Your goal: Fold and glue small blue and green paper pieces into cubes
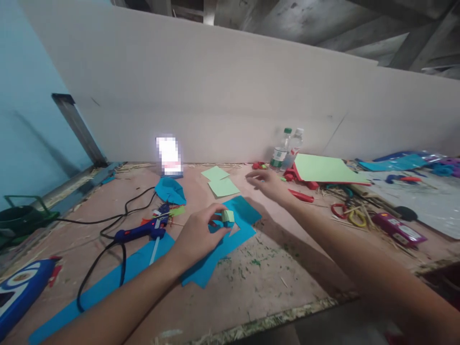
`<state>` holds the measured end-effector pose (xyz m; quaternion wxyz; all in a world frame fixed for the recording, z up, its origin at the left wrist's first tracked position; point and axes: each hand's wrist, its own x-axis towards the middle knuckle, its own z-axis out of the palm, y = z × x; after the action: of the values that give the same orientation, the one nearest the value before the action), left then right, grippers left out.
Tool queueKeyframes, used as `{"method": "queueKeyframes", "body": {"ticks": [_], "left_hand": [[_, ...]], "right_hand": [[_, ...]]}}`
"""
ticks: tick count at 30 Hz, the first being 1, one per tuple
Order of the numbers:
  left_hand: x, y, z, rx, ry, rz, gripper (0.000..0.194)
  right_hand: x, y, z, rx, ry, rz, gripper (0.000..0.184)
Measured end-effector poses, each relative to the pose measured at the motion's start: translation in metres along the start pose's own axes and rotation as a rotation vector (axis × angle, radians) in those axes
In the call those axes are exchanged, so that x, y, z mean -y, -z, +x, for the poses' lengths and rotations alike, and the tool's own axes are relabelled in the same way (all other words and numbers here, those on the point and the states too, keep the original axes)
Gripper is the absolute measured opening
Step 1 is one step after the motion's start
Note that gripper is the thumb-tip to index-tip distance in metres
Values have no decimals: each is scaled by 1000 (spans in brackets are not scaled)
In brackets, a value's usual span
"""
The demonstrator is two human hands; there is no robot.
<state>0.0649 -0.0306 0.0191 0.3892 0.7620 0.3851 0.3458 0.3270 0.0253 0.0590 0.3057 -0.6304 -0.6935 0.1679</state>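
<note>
Between the thumb and fingers of my left hand [203, 235] is a small folded paper piece [227, 218], pale green on top and blue below. Under that hand lies a cut sheet of blue paper [219, 258]. My right hand [264, 184] hovers over the table with its fingers apart and nothing in them. Two light green paper pieces [223, 187] lie just left of it, one overlapping the other. To the left of my left hand a blue glue gun [142, 231] rests on its side, its black cord trailing away.
At the back stand a lit phone [169, 155] and two plastic bottles [279, 155]. A stack of green and red paper [323, 168], scissors [347, 214], thin sticks and a purple box [398, 230] occupy the right. A green basket [25, 218] and a blue object [27, 290] sit left.
</note>
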Motion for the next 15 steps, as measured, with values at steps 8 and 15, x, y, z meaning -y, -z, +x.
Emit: {"method": "queueKeyframes", "body": {"ticks": [8, 15], "left_hand": [[-1, -1, -1, 67, -42, 11, 24], [-2, -5, -1, 100, -19, -108, 28]], "right_hand": [[-67, 42, 58, 48, -294, -444, 37], [-71, 30, 65, 117, -264, -334, 37]]}}
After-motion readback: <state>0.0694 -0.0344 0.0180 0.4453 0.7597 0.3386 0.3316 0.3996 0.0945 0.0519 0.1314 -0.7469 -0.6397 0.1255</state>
